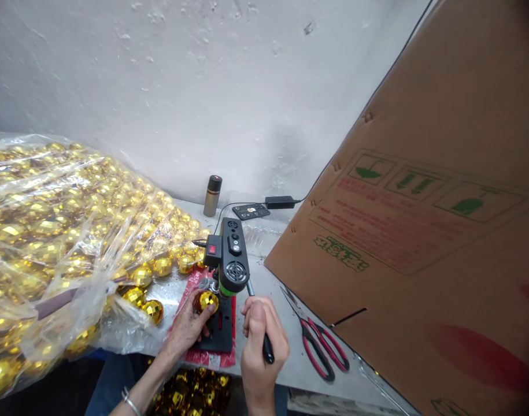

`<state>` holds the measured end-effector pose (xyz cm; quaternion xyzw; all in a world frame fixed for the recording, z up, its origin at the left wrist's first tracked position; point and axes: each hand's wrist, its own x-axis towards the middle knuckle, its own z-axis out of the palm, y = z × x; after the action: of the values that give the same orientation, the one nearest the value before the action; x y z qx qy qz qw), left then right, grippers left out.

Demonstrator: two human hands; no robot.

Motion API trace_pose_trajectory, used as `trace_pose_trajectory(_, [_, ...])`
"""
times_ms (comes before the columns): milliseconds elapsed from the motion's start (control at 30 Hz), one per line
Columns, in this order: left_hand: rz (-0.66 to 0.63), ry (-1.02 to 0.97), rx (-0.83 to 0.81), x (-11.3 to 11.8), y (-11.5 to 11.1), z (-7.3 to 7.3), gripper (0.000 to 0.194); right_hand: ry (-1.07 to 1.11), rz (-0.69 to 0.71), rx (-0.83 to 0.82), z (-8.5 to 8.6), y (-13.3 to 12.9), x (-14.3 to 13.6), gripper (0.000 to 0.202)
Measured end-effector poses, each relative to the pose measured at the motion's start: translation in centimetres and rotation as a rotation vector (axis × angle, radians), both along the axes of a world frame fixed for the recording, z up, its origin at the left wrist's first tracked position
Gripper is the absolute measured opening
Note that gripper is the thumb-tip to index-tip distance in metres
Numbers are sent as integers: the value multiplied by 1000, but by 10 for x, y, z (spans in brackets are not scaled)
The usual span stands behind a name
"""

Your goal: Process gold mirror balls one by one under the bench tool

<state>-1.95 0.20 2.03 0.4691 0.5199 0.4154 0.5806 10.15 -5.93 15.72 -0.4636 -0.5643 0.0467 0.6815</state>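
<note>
My left hand (190,323) holds a shiny gold mirrored ball (208,301) between thumb and fingers, under the head of a small black bench machine (235,254). The machine has a green ring and a side box with a red switch (212,249). Its black base (218,338) rests on a red plastic sheet (189,289). On the machine's right side, my right hand (264,338) is wrapped round a metal lever with a black grip (268,351).
A clear bag of gold balls (65,219) fills the left. Loose balls (153,311) lie beside it. Red-handled scissors (318,341) and a large cardboard box (420,219) are at the right. Behind stand a spray can (213,196) and a black adapter (279,202).
</note>
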Motion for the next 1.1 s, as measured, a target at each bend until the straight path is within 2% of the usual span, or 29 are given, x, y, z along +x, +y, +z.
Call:
trace_pose_trajectory(167, [-92,83,30,-6,-3,9,91,6,-6,-12,0,-1,0,33])
trace_pose_trajectory(300, [-113,108,62,-12,-6,11,83,17,-9,13,0,1,0,37])
trace_pose_trajectory(467, [-145,156,148,-12,-7,6,69,26,-15,15,4,3,0,39])
trace_pose_trajectory(800, [-182,562,481,-3,-2,-5,54,20,2,-3,12,3,1,38])
trace_pose_trajectory(900, [-233,608,575,-4,4,-10,53,-28,21,10,10,1,4,36])
trace_pose_trajectory(967, [-272,607,580,-6,7,-13,52,-60,27,13,6,0,6,34])
trace_pose_trajectory(1100, [-297,592,548,-7,8,-15,52,-88,17,30,-13,-2,8,34])
